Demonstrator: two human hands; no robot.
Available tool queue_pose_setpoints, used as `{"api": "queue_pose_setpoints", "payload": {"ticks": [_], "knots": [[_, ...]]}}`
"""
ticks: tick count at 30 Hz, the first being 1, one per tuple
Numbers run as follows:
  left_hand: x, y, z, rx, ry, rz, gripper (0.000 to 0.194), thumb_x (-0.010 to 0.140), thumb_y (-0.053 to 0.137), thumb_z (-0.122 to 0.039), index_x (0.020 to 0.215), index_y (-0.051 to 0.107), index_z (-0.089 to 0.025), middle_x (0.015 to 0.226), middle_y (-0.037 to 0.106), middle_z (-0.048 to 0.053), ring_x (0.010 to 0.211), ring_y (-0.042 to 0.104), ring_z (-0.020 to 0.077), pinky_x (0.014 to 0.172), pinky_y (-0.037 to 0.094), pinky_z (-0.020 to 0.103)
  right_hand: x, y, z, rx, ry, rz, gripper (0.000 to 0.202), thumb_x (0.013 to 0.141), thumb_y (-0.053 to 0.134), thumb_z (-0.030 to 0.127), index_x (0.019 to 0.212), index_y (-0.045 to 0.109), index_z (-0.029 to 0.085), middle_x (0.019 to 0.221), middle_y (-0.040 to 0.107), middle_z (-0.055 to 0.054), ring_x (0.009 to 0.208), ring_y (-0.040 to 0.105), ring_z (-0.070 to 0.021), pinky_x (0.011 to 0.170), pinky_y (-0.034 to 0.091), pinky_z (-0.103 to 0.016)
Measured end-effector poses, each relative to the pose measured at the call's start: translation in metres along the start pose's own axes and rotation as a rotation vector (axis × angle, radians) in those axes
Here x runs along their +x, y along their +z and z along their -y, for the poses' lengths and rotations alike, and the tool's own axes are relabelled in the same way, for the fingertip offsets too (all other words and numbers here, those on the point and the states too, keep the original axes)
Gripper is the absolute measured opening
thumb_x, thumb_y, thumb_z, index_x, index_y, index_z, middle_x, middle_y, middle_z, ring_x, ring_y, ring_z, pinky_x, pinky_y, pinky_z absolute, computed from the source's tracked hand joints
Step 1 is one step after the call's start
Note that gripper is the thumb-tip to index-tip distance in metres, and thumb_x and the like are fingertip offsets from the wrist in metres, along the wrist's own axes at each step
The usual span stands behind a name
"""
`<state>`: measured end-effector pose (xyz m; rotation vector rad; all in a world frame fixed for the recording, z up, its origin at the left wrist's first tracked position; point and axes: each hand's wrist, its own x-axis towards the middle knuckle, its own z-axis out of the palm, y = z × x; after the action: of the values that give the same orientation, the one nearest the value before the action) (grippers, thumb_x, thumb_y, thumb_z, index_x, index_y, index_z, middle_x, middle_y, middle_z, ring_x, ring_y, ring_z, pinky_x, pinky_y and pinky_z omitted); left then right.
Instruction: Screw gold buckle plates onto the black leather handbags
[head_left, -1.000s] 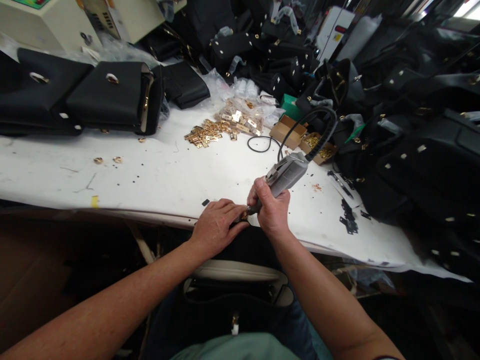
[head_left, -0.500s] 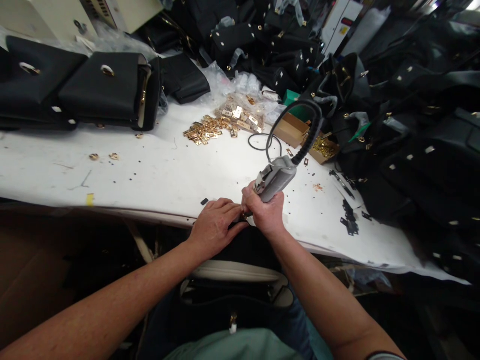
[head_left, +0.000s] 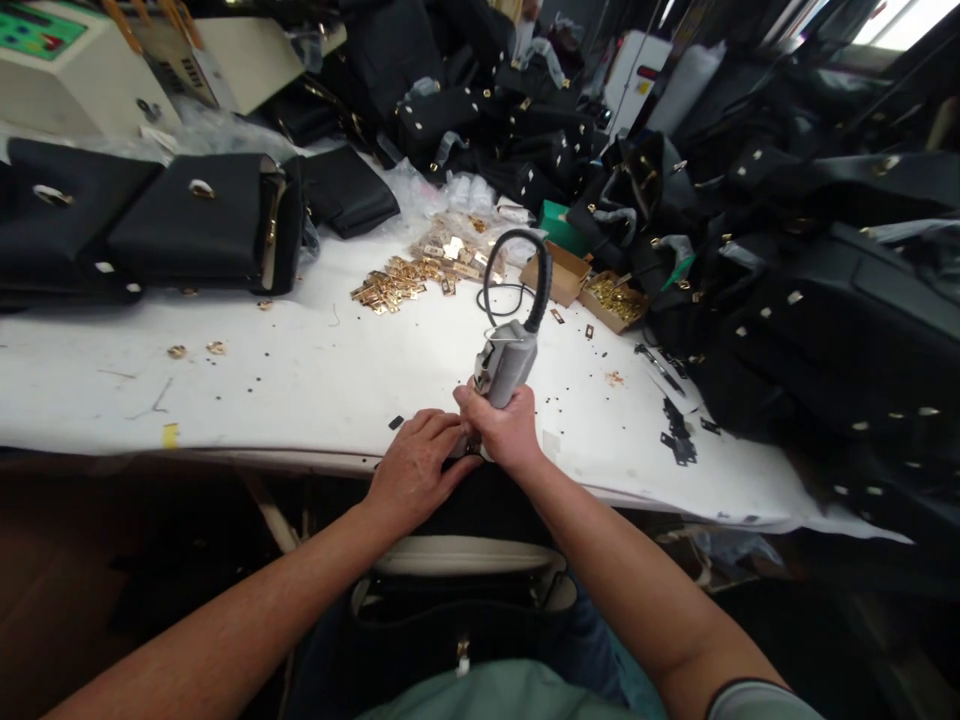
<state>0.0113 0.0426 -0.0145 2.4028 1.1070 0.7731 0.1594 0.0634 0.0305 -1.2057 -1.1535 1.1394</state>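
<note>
At six o'clock, by the near edge of the white table (head_left: pixel 322 395), a black handbag (head_left: pixel 480 515) lies across the worker's lap, its upper end running under both hands. The right hand (head_left: pixel 502 430) is wrapped round a grey power screwdriver (head_left: pixel 511 362), working end down; the left hand (head_left: pixel 416 465) lies over the bag's end, and whether it pinches anything beneath I cannot tell. The bag looks fairly light, soft and perhaps slippery, so I'd hold it close to the work, braced on the table. The screwdriver seems stiff and weightier, best held round its barrel (that thick cable (head_left: pixel 541 290) probably tugs). Counting: one screwdriver, one bag on the lap; at ten o'clock, at least three black flap bags (head_left: pixel 191 245); nearer nine, two loose gold rings (head_left: pixel 217 348); around one, two open cardboard boxes (head_left: pixel 566 275); at eleven, gold plates (head_left: pixel 390 285) too heaped to count.
</note>
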Motion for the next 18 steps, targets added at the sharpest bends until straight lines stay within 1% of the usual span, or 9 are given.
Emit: {"api": "queue_pose_setpoints", "payload": {"ticks": [4,7,9,11,13,14,16,17,18], "knots": [[-0.001,-0.001,-0.001,-0.004,0.042,-0.024,0.017,0.094,0.064,-0.034,0.103,0.069,-0.020,0.111,0.067,0.008,0.108,0.055,0.0255,0.097,0.048,0.046,0.004,-0.005,0.005,0.034,0.037,-0.024,0.047,0.077,0.072,0.057,0.061,0.058,0.016,0.050,0.056,0.001,0.045,0.050,-0.0099,0.046,0.041,-0.021],[-0.001,0.000,0.001,0.010,0.062,-0.047,0.017,0.095,0.063,-0.034,0.096,0.071,-0.020,0.109,0.067,0.009,0.106,0.056,0.0252,0.095,0.049,0.046,0.013,-0.014,0.016,0.111,-0.021,-0.144,0.052,0.080,0.066,0.064,0.064,0.058,0.016,0.050,0.057,0.001,0.044,0.052,-0.0102,0.045,0.043,-0.021],[0.000,-0.001,0.003,0.018,0.072,-0.058,0.018,0.095,0.063,-0.035,0.094,0.072,-0.020,0.108,0.068,0.009,0.105,0.058,0.0252,0.094,0.051,0.046,0.022,-0.023,0.025,0.082,-0.076,-0.222,0.052,0.080,0.065,0.067,0.072,0.061,0.015,0.053,0.058,0.001,0.046,0.053,-0.0109,0.046,0.043,-0.021],[0.002,-0.002,0.003,0.022,0.089,-0.067,0.020,0.094,0.064,-0.038,0.094,0.072,-0.020,0.107,0.069,0.009,0.103,0.059,0.0254,0.092,0.052,0.046,0.029,-0.032,0.031,-0.107,-0.113,-0.233,0.052,0.078,0.065,0.068,0.085,0.065,0.016,0.062,0.061,0.001,0.053,0.055,-0.0121,0.051,0.044,-0.022],[0.002,-0.005,0.002,0.031,0.119,-0.073,0.022,0.092,0.065,-0.041,0.094,0.072,-0.021,0.105,0.070,0.009,0.101,0.062,0.0258,0.090,0.054,0.044,0.032,-0.038,0.031,-0.432,-0.123,-0.170,0.050,0.080,0.064,0.066,0.095,0.065,0.019,0.076,0.066,0.000,0.065,0.059,-0.0153,0.059,0.047,-0.025],[0.002,-0.006,0.001,0.038,0.138,-0.085,0.023,0.091,0.066,-0.043,0.093,0.072,-0.021,0.102,0.070,0.009,0.098,0.063,0.0261,0.087,0.055,0.043,0.032,-0.040,0.028,-0.613,-0.117,-0.106,0.047,0.083,0.062,0.064,0.097,0.065,0.020,0.082,0.067,-0.002,0.073,0.061,-0.0177,0.065,0.049,-0.028],[0.002,-0.009,0.001,0.064,0.176,-0.086,0.023,0.090,0.064,-0.046,0.087,0.073,-0.025,0.098,0.072,0.007,0.094,0.065,0.0267,0.083,0.056,0.042,0.033,-0.041,0.017,-0.923,-0.093,0.059,0.038,0.089,0.057,0.056,0.101,0.065,0.021,0.096,0.070,-0.007,0.086,0.064,-0.0238,0.074,0.051,-0.034],[0.003,-0.009,0.003,0.074,0.181,-0.103,0.023,0.088,0.064,-0.047,0.084,0.073,-0.026,0.093,0.073,0.006,0.091,0.066,0.0272,0.079,0.057,0.042,0.035,-0.041,0.010,-1.037,-0.094,0.157,0.037,0.087,0.058,0.054,0.104,0.066,0.022,0.102,0.069,-0.009,0.090,0.065,-0.0265,0.076,0.052,-0.037],[0.003,-0.009,0.005,0.082,0.171,-0.099,0.021,0.086,0.065,-0.049,0.083,0.073,-0.029,0.089,0.073,0.004,0.087,0.068,0.0278,0.076,0.058,0.042,0.037,-0.041,0.003,-1.131,-0.098,0.199,0.040,0.086,0.059,0.055,0.109,0.067,0.023,0.108,0.069,-0.011,0.094,0.065,-0.0293,0.078,0.053,-0.041]]}}
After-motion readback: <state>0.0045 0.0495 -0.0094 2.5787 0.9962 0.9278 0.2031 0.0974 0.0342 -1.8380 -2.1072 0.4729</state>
